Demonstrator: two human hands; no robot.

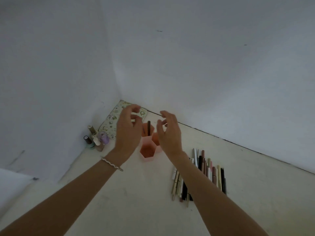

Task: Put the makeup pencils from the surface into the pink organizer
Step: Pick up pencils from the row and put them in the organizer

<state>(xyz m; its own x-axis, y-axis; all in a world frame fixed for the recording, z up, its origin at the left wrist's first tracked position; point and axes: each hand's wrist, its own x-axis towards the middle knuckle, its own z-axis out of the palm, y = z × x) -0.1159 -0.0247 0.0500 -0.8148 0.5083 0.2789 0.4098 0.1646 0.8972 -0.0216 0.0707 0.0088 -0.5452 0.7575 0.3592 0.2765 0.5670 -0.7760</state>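
Note:
A pink organizer (148, 150) made of hexagonal cups stands on the white surface near the wall corner. One dark pencil (149, 127) stands upright in its rear cup. Several makeup pencils (207, 169) lie side by side on the surface to the right, partly hidden by my right forearm. My left hand (128, 132) hovers just left of the organizer, fingers apart and curled, holding nothing. My right hand (168, 132) hovers just right of it, also empty with fingers spread. The organizer sits between the two hands.
Several nail polish bottles (96, 139) stand at the left wall. A floral pouch (112, 121) lies in the corner behind my left hand. White walls close the surface (136, 193) at the back and left.

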